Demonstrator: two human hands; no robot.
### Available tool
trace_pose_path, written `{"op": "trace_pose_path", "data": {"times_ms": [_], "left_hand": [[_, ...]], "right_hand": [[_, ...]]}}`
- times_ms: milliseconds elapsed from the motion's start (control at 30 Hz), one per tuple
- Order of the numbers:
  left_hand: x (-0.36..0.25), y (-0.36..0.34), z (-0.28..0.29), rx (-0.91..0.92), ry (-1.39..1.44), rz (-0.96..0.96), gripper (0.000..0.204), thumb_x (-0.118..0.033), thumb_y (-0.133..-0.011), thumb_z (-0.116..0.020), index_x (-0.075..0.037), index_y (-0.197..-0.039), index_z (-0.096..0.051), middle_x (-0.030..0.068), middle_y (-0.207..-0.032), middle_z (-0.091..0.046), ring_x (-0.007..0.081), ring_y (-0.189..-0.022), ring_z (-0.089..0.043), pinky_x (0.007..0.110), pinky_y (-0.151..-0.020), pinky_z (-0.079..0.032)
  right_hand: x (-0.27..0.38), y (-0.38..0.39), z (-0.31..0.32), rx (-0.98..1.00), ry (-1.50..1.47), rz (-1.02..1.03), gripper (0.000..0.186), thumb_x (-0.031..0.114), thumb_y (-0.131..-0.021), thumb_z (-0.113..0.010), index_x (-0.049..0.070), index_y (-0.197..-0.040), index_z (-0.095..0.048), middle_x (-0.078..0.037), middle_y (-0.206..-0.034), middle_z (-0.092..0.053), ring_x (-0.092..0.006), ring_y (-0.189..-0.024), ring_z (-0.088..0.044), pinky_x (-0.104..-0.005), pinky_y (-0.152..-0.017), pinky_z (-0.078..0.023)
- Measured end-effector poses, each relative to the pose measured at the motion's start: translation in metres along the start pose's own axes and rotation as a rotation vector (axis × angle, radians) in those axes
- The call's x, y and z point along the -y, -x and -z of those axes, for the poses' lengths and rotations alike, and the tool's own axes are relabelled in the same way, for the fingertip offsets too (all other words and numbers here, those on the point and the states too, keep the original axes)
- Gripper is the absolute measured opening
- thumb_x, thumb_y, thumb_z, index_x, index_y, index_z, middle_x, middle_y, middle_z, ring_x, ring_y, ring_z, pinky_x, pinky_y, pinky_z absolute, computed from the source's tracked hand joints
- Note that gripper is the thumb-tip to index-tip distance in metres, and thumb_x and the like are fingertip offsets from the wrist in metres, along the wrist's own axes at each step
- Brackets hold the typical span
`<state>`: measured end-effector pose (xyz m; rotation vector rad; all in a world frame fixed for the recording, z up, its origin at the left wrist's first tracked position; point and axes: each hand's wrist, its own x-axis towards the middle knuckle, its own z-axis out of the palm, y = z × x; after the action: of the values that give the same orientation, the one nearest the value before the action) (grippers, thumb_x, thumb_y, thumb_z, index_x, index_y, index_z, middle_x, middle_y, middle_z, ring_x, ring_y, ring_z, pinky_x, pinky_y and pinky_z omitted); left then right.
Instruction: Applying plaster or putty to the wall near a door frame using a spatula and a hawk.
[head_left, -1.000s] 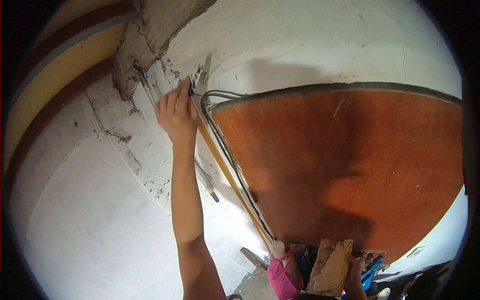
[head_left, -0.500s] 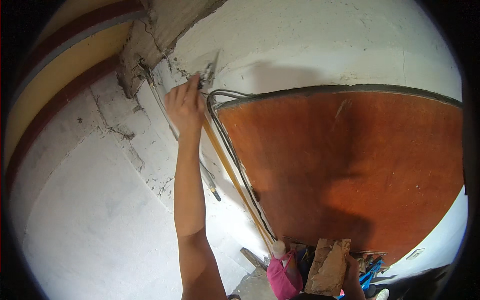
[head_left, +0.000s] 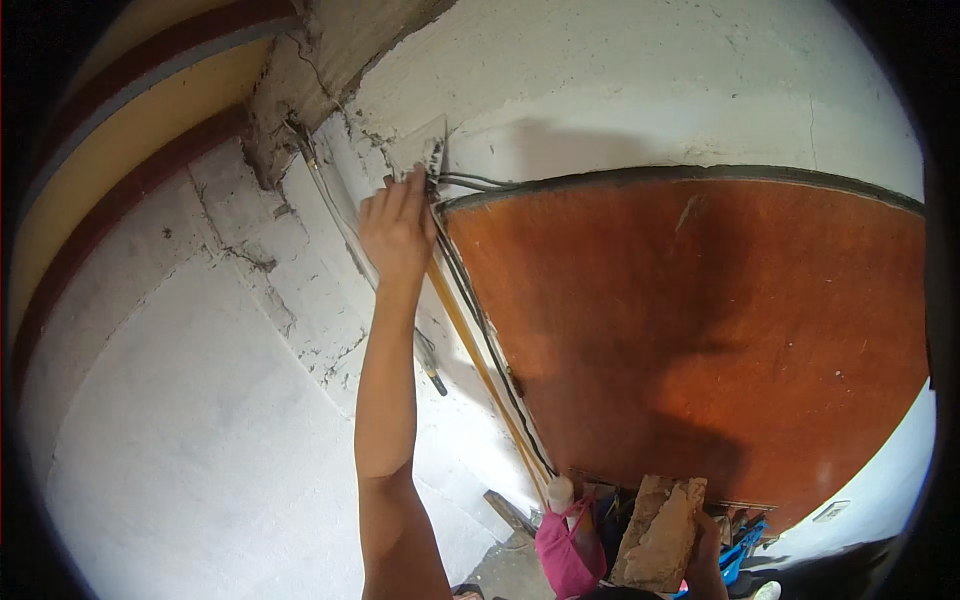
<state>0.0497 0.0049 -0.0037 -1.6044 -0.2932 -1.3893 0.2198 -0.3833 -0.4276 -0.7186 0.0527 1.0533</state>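
Left hand (head_left: 400,225) grips a flat-bladed tool (head_left: 435,155) near the cables (head_left: 482,183); right hand (head_left: 708,550) holds a rough brown board (head_left: 655,540) low.
Good control likely calls for a light, flat blade angle, clear of the cables.

A worn indoor room, whether in a home or another building cannot be told, bears the marks of wall work. Dark, jagged cracks (head_left: 245,262) split a rough, white-painted wall (head_left: 190,430), and bare grey-brown masonry (head_left: 340,60) shows beside a yellow band with dark red edging (head_left: 180,120). Loose black cables (head_left: 480,183) skirt a broad, reddish-brown panel (head_left: 700,350). Below, a bright pink bag (head_left: 567,560) sits amid clutter near a crusted tan board (head_left: 655,535) in the right hand (head_left: 708,545); the left hand (head_left: 398,228) holds a flat-bladed tool (head_left: 437,150).
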Motion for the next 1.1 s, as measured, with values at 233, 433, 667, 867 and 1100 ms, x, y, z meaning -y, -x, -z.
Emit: {"op": "trace_pose_path", "data": {"times_ms": [233, 433, 667, 867, 1100], "left_hand": [[-0.001, -0.003, 0.006, -0.093, -0.022, 0.128, 0.043, -0.003, -0.067, -0.066, -0.01, -0.11, -0.067, 0.0046, -0.079, -0.06, 0.022, -0.075, -0.057, 0.035, -0.069, -0.045], [-0.009, -0.009, 0.005, -0.186, 0.072, -0.059, 0.034, -0.003, -0.067, -0.066, -0.005, -0.101, -0.068, 0.004, -0.078, -0.058, 0.0217, -0.07, -0.054, 0.036, -0.063, -0.042], [-0.018, -0.017, 0.008, -0.077, 0.009, 0.125, 0.032, 0.0, -0.07, -0.065, -0.003, -0.102, -0.067, 0.0065, -0.079, -0.058, 0.0221, -0.072, -0.055, 0.034, -0.062, -0.042], [-0.017, -0.006, 0.019, -0.139, 0.092, 0.127, 0.034, -0.001, -0.069, -0.064, -0.004, -0.102, -0.068, 0.0071, -0.077, -0.059, 0.0231, -0.07, -0.055, 0.035, -0.062, -0.042], [-0.016, -0.018, 0.008, -0.053, 0.038, 0.137, 0.032, -0.003, -0.069, -0.065, -0.005, -0.1, -0.068, 0.0053, -0.076, -0.057, 0.0234, -0.071, -0.054, 0.035, -0.064, -0.043]], "right_hand": [[0.001, 0.021, -0.012, 0.08, 0.04, 0.069, 0.04, 0.032, -0.085, -0.051, 0.002, -0.11, -0.057, -0.01, -0.101, -0.063, -0.0241, -0.089, -0.061, -0.0363, -0.079, -0.05], [0.003, 0.032, -0.02, 0.105, -0.067, -0.006, 0.04, 0.031, -0.086, -0.051, 0.005, -0.115, -0.057, -0.009, -0.102, -0.063, -0.0244, -0.092, -0.06, -0.0366, -0.084, -0.048], [0.0, 0.033, -0.014, 0.08, 0.024, 0.019, 0.04, 0.033, -0.086, -0.048, 0.004, -0.113, -0.058, -0.009, -0.102, -0.063, -0.0241, -0.092, -0.06, -0.0369, -0.085, -0.048], [0.0, 0.031, -0.013, 0.082, 0.022, 0.003, 0.04, 0.033, -0.087, -0.046, 0.004, -0.112, -0.058, -0.009, -0.102, -0.064, -0.0235, -0.093, -0.06, -0.0368, -0.085, -0.048], [0.0, 0.033, -0.015, 0.045, 0.024, 0.032, 0.038, 0.031, -0.086, -0.048, 0.002, -0.107, -0.059, -0.009, -0.095, -0.065, -0.023, -0.085, -0.061, -0.0356, -0.078, -0.05]]}}
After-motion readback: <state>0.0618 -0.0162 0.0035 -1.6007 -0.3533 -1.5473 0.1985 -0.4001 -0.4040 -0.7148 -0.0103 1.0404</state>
